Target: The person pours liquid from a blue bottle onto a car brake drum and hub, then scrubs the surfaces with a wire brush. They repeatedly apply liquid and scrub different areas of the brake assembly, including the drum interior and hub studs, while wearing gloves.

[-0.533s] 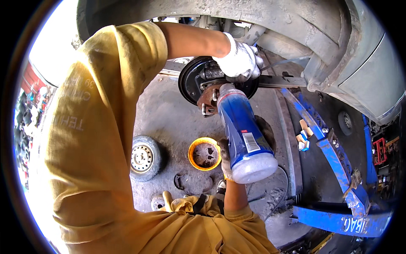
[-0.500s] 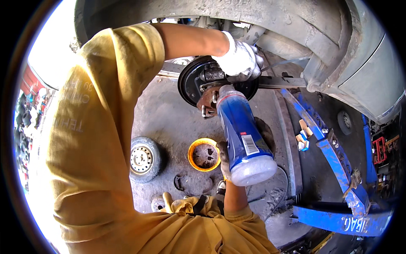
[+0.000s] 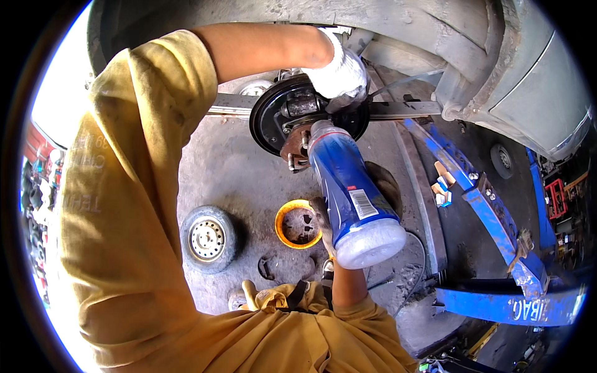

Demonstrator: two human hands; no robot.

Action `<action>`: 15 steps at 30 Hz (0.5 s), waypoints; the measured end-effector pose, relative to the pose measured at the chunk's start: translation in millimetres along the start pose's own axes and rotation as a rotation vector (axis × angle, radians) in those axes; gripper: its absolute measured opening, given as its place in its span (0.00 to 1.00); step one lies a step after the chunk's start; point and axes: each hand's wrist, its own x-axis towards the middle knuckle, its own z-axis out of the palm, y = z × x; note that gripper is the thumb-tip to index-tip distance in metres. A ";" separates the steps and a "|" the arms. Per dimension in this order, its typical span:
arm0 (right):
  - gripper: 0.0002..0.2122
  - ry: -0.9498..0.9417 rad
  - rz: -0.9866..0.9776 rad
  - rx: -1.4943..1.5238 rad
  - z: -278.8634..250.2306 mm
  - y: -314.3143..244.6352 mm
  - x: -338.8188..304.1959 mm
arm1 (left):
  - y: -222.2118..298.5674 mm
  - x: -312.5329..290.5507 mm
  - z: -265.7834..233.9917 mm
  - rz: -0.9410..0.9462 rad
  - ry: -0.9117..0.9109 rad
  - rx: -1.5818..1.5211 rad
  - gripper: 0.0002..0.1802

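A black round brake backing plate (image 3: 266,127) with a rusty wheel hub (image 3: 295,149) sits at the end of the axle under a vehicle. My left hand (image 3: 339,76), in a white glove with a dirty grey palm side, lies at the upper right of the plate. Its fingers curl in, and whatever they grip is hidden. My right hand (image 3: 387,186), in a dark-stained glove, wraps round a blue plastic bottle (image 3: 345,180) with a pale base. The bottle tilts, its cut-looking clear narrow end up against the hub and its base toward me.
Below stand a yellow-rimmed bucket (image 3: 279,229) with dark bits in it and a wheel (image 3: 208,241) lying on the floor. A curved brake shoe (image 3: 264,268) lies near my feet. Blue lift arms (image 3: 491,217) and small boxes (image 3: 443,186) are at the right; the vehicle body (image 3: 398,31) hangs overhead.
The whole view has shifted a little, so the brake plate, hands and bottle appear slightly further left and higher. Both hands keep nearly the same places on the work.
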 end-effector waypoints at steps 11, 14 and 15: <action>0.20 -0.020 -0.442 -0.447 22.3 -47.5 16.2 | 6.6 6.6 -10.3 -0.001 -0.157 0.306 0.21; 0.19 -0.014 -0.517 -0.509 23.2 -59.6 18.3 | 11.5 6.0 -14.7 -0.045 -0.199 0.267 0.21; 0.19 -0.016 -0.532 -0.520 22.9 -61.6 19.6 | 11.8 6.5 -17.1 -0.027 -0.209 0.282 0.20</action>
